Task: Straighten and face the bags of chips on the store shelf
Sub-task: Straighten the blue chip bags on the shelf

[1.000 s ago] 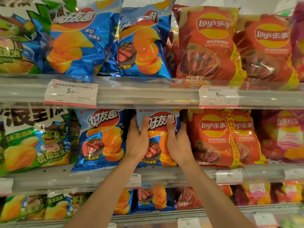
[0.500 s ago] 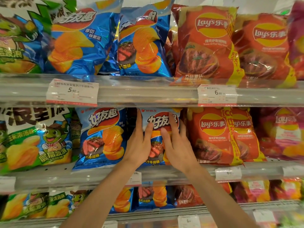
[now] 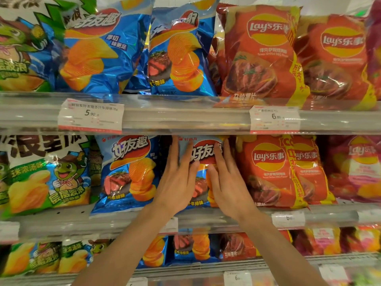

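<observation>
Store shelves fill the view, the middle shelf carrying a blue chip bag upright at its centre. Both hands lie flat against its front with straight fingers, gripping nothing: left hand on its left half, right hand on its right. Both forearms reach up from below. Another blue bag stands just left, an orange bag just right.

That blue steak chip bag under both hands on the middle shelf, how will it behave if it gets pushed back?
The blue chip bag looks puffed, so probably light and yielding. Its glossy film may slip under flat fingers. Standing upright on the shelf ledge, it could tip backward.
</observation>
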{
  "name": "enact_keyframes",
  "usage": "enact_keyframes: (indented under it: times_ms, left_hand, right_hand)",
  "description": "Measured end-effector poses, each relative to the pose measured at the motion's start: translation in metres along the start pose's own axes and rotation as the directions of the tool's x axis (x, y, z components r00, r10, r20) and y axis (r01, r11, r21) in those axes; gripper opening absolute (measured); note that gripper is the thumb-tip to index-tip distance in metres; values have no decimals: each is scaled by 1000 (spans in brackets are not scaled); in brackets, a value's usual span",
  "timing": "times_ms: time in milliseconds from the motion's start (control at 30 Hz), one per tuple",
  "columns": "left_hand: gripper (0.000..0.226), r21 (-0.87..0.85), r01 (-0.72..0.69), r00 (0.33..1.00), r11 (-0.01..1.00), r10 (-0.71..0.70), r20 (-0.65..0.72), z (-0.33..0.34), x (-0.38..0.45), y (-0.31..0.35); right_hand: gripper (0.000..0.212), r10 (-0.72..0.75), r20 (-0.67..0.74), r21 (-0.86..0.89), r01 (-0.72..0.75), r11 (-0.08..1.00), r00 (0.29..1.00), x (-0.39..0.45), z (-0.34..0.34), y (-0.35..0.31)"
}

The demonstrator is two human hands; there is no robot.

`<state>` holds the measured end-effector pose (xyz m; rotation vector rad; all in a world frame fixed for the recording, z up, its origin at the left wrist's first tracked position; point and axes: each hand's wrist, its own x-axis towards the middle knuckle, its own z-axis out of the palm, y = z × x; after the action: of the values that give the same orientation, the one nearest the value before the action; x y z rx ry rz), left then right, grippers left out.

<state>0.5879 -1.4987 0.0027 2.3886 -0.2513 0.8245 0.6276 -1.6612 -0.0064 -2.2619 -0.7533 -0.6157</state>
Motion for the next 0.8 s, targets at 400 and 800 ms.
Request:
enact_keyframes:
  times_ms: [400,800]
  left_hand:
    - [61,-53,200,973,978,-191,131,7,5,-4]
    - [52,-326,217,976,920,-211,55,-45,-40,-13]
  right_hand:
    - [60,47,11,-26,-47,999,999,0,4,3]
    - [40,257,-158,214,-221,952,953,-41,-22,-18]
